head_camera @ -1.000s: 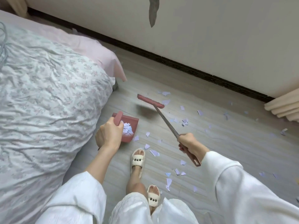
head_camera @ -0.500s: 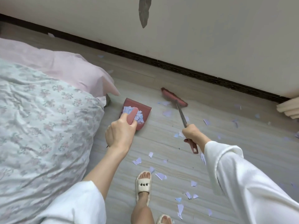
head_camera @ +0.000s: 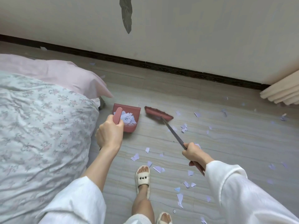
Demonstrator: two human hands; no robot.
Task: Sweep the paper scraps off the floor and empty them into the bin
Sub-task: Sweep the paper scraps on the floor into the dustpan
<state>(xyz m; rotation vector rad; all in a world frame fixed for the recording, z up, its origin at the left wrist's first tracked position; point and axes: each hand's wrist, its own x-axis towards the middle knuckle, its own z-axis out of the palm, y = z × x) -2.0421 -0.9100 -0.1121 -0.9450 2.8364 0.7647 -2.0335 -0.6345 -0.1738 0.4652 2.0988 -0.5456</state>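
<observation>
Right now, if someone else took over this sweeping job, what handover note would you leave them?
Left hand: gripping the dustpan handle, pan by the bed, some paper scraps already inside.
Right hand: holding the broom handle, its head on the floor just right of the pan.
Done: one batch collected.
Left: many loose scraps lie scattered right of the broom and near the feet. No bin in view; emptying not yet done.

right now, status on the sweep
Left hand shut on dustpan, scraps inside. Right hand shut on broom. Scraps litter floor. No bin visible.
</observation>
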